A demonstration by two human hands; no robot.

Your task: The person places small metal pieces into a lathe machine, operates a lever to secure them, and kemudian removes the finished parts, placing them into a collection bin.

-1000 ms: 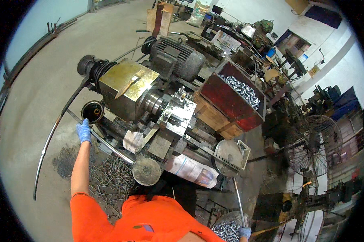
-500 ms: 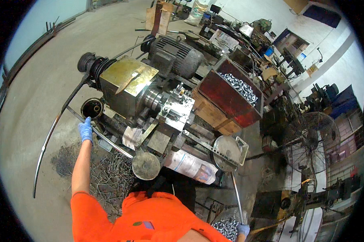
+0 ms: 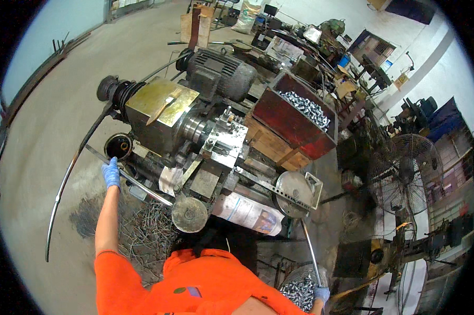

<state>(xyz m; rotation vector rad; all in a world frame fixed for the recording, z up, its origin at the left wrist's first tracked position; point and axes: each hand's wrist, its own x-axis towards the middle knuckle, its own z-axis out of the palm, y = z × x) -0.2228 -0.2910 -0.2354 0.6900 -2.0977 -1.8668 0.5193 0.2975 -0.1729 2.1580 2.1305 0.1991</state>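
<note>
My left hand (image 3: 111, 172), in a blue glove, is closed round a long metal lever (image 3: 145, 190) at the left front of a small lathe-like machine (image 3: 158, 126). A round black cup (image 3: 118, 146) lies just beyond those fingers. At the lower right, my right hand (image 3: 321, 294), also gloved in blue, grips a shiny rod handle (image 3: 311, 249). That rod slants down from beside a round metal disc (image 3: 294, 193). The machine's chuck (image 3: 196, 129) and a bright metal block (image 3: 227, 144) sit between my hands, farther off. Fingertips of the right hand are partly hidden.
A red bin (image 3: 294, 123) of small metal pieces rests on a wooden crate (image 3: 273, 144) behind the machine. More pieces fill a basket (image 3: 300, 291) beside my right hand. Metal scrap (image 3: 147, 231) litters the floor. A caged fan (image 3: 406, 173) stands at right.
The view has shifted slightly. My right hand and its rod handle have moved a little up and right, and more of the hand shows. My left hand stays on its lever.
</note>
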